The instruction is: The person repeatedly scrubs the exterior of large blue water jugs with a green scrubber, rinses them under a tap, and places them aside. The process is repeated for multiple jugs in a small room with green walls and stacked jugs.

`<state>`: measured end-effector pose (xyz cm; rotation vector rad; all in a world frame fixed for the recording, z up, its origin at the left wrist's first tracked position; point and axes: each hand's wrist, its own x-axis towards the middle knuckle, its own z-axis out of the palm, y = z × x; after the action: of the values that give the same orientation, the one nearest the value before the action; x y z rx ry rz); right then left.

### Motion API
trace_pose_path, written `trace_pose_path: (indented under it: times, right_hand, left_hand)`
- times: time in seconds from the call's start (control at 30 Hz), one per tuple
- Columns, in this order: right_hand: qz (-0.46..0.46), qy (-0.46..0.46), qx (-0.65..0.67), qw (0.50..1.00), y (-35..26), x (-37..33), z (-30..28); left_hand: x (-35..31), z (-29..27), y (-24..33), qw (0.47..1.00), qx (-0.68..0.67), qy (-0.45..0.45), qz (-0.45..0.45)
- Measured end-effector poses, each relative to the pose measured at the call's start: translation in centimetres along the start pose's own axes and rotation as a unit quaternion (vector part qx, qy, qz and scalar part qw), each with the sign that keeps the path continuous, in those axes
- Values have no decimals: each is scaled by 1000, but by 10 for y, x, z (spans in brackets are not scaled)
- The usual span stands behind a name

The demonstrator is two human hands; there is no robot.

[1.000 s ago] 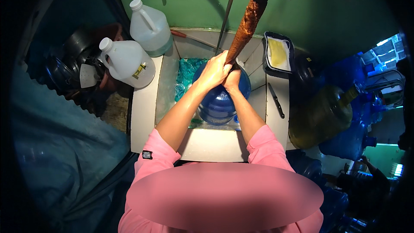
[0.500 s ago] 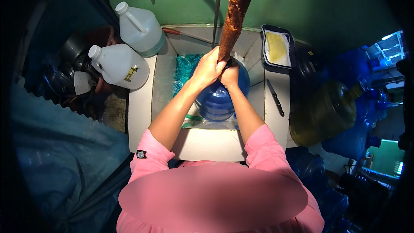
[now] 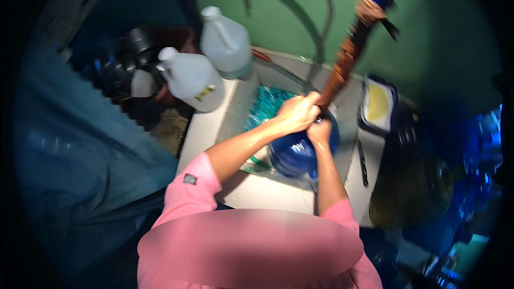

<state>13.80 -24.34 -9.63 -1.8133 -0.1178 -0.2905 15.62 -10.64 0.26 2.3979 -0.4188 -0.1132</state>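
A large round blue water jug (image 3: 293,155) stands in the tiled sink (image 3: 235,115), its mouth upward. My left hand (image 3: 301,112) is wrapped round the lower end of a rough brown-wrapped pole (image 3: 342,69), which slants up to the right and has a blue upper part. Just below it, my right hand (image 3: 319,131) closes round the jug's neck, where the pole's end meets the mouth. The fingers hide whether that end is inside the jug. Crumpled teal plastic (image 3: 267,104) lies in the sink left of the jug.
Two translucent white jugs (image 3: 195,83) stand on the left rim. On the right rim are a dark tray (image 3: 379,104) with a yellow sponge-like pad and a black-handled knife (image 3: 363,166). A red-handled tool (image 3: 262,56) leans across the back, below a curved metal pipe (image 3: 326,0).
The view has swung, so the sink and jugs sit further right and appear tilted. Both hands keep their hold, and the pole now slants more to the right, showing its blue upper part.
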Motion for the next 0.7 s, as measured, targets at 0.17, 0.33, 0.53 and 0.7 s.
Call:
trace_pose_path:
  times: [0.17,0.33,0.53,0.7]
  right_hand:
    - [84,89,46,991,-49,4,-14]
    - [-67,45,265,961,-131,10,-63]
    - [-308,169,123,928,-159,-51,-321]
    - [-15,214,258,942,-93,-30,-423]
  left_hand:
    - [83,-55,-37,871,-439,213,51]
    - [-17,-88,-120,912,-356,116,-168]
    - [-159,-38,-49,897,-423,101,-79]
    - [-134,-74,-45,799,-589,-46,-109]
